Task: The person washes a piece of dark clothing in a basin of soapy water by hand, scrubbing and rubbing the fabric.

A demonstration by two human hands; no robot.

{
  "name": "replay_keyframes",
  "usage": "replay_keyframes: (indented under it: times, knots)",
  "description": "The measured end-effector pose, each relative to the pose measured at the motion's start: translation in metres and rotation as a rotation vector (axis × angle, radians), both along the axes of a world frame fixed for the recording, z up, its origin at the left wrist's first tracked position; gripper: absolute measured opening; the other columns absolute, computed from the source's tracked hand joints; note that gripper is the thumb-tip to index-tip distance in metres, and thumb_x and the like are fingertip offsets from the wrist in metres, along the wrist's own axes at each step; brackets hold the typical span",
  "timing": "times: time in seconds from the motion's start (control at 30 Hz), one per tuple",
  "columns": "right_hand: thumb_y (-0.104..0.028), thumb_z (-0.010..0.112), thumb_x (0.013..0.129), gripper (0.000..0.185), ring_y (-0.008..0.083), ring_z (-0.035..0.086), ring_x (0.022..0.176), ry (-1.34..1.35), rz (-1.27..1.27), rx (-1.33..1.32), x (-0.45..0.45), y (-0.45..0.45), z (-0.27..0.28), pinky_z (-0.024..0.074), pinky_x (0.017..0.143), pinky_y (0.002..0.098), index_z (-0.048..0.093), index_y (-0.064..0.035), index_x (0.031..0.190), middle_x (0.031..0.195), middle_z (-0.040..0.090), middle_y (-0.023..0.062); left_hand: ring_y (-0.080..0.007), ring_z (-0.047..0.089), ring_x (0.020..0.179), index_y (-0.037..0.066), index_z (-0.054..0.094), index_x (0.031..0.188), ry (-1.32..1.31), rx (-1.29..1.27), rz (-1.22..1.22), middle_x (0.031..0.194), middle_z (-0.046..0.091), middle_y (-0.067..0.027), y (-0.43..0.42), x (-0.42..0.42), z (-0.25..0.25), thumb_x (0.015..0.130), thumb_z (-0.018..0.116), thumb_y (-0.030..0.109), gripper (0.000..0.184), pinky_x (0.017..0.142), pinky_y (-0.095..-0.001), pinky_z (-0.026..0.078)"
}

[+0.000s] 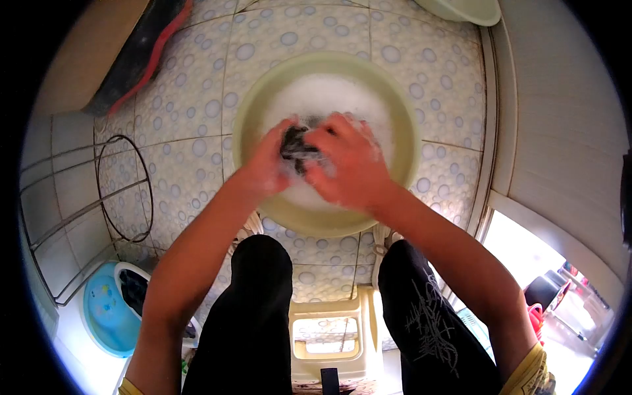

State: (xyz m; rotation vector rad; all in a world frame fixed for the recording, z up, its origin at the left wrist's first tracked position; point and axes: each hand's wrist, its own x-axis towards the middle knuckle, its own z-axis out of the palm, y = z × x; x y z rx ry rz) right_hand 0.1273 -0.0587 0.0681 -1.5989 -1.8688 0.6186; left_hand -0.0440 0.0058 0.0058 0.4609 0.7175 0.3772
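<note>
A round pale green basin (pixel 250 197) sits on the tiled floor, with white suds (pixel 329 92) inside it. Over the suds, my left hand (pixel 268 161) is closed on the left side of a dark wet cloth (pixel 296 145). My right hand (pixel 349 158) grips the same cloth from the right, its fingers bent over it. Foam clings to the fingers of both hands, and the lower part of the cloth is partly hidden between them.
A cream stool (pixel 368 342) stands between my knees. To the left are a wire rack (pixel 79 214) and a blue basin (pixel 108 322). Another pale basin (pixel 461 10) is at the top right, near a pale door panel (pixel 559 131).
</note>
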Motion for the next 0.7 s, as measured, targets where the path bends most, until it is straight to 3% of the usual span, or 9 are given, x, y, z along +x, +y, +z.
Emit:
replay_keyframes:
  times: [0.07, 0.13, 0.33, 0.4, 0.43, 0.47, 0.5, 0.57, 0.7]
  knots:
    - [-0.028, 0.069, 0.07, 0.031, 0.0303, 0.053, 0.087, -0.05, -0.032, 0.188, -0.019, 0.007, 0.006, 0.0417, 0.069, 0.0413, 0.061, -0.0109, 0.094, 0.092, 0.05, 0.0088, -0.0209, 0.053, 0.111, 0.013, 0.051, 0.12, -0.228, -0.147, 0.084, 0.119, 0.055, -0.0044, -0.015, 0.016, -0.004, 0.09, 0.052, 0.041, 0.041, 0.097, -0.0378, 0.043]
    - [-0.029, 0.07, 0.069, 0.03, 0.0299, 0.053, 0.086, -0.012, -0.057, 0.165, -0.033, 0.011, 0.001, 0.0421, 0.069, 0.0415, 0.061, -0.0108, 0.092, 0.091, 0.051, 0.0082, -0.0208, 0.054, 0.109, 0.013, 0.051, 0.118, -0.355, -0.329, 0.124, 0.117, 0.056, -0.004, -0.021, 0.028, -0.002, 0.09, 0.052, 0.042, 0.04, 0.095, -0.0373, 0.044]
    - [-0.024, 0.069, 0.07, 0.025, 0.0323, 0.057, 0.074, 0.038, -0.162, 0.037, -0.038, 0.025, -0.015, 0.0478, 0.064, 0.0411, 0.062, -0.0072, 0.087, 0.079, 0.057, 0.0105, -0.0205, 0.056, 0.103, 0.013, 0.054, 0.112, -0.414, -0.581, 0.083, 0.109, 0.059, -0.0027, -0.026, 0.032, 0.005, 0.09, 0.053, 0.043, 0.037, 0.089, -0.0356, 0.048]
    - [-0.024, 0.069, 0.071, 0.025, 0.0346, 0.059, 0.072, 0.044, -0.191, -0.067, -0.034, 0.034, -0.017, 0.0486, 0.062, 0.042, 0.062, -0.0057, 0.087, 0.075, 0.059, 0.0124, -0.0199, 0.057, 0.095, 0.013, 0.054, 0.106, -0.313, -0.63, 0.123, 0.102, 0.059, -0.0021, -0.035, 0.034, 0.006, 0.09, 0.052, 0.044, 0.035, 0.081, -0.0344, 0.049]
    - [-0.026, 0.067, 0.074, 0.026, 0.0362, 0.06, 0.073, -0.032, -0.173, -0.254, -0.032, 0.039, -0.017, 0.049, 0.063, 0.0436, 0.062, -0.0041, 0.087, 0.074, 0.061, 0.0153, -0.0194, 0.058, 0.088, 0.013, 0.054, 0.102, -0.248, -0.645, 0.161, 0.095, 0.059, -0.0018, -0.04, 0.035, 0.005, 0.09, 0.052, 0.044, 0.033, 0.074, -0.0335, 0.05]
    - [-0.028, 0.065, 0.077, 0.027, 0.0378, 0.061, 0.074, -0.106, -0.154, -0.441, -0.029, 0.044, -0.016, 0.0493, 0.064, 0.0452, 0.062, -0.0024, 0.086, 0.073, 0.062, 0.0182, -0.0183, 0.059, 0.074, 0.012, 0.055, 0.093, -0.118, -0.672, 0.242, 0.083, 0.059, -0.0011, -0.042, 0.037, 0.004, 0.091, 0.05, 0.044, 0.032, 0.061, -0.0317, 0.051]
    - [-0.028, 0.065, 0.077, 0.027, 0.0378, 0.061, 0.074, -0.105, -0.161, -0.439, -0.025, 0.047, -0.019, 0.0493, 0.064, 0.0452, 0.062, -0.0024, 0.086, 0.073, 0.062, 0.0182, -0.0183, 0.059, 0.074, 0.012, 0.055, 0.093, -0.117, -0.671, 0.235, 0.083, 0.059, -0.0011, -0.039, 0.038, 0.011, 0.091, 0.05, 0.044, 0.032, 0.061, -0.0317, 0.051]
    - [-0.039, 0.057, 0.086, 0.035, 0.0379, 0.064, 0.079, 0.016, -0.351, -0.54, -0.023, 0.05, -0.024, 0.0518, 0.071, 0.0455, 0.063, -0.0045, 0.084, 0.081, 0.065, 0.0219, -0.0169, 0.049, 0.05, 0.013, 0.051, 0.08, 0.23, -0.456, 0.016, 0.064, 0.051, 0.0, -0.033, 0.032, 0.026, 0.092, 0.047, 0.044, 0.034, 0.04, -0.03, 0.037]
    - [-0.045, 0.049, 0.091, 0.044, 0.0377, 0.063, 0.073, -0.234, -0.265, -0.434, 0.001, 0.047, -0.032, 0.05, 0.067, 0.0457, 0.062, -0.0039, 0.082, 0.073, 0.064, 0.0181, -0.0156, 0.041, 0.041, 0.013, 0.048, 0.075, 0.351, -0.411, -0.103, 0.058, 0.046, -0.0004, -0.014, 0.018, 0.043, 0.092, 0.044, 0.046, 0.038, 0.034, -0.0298, 0.027]
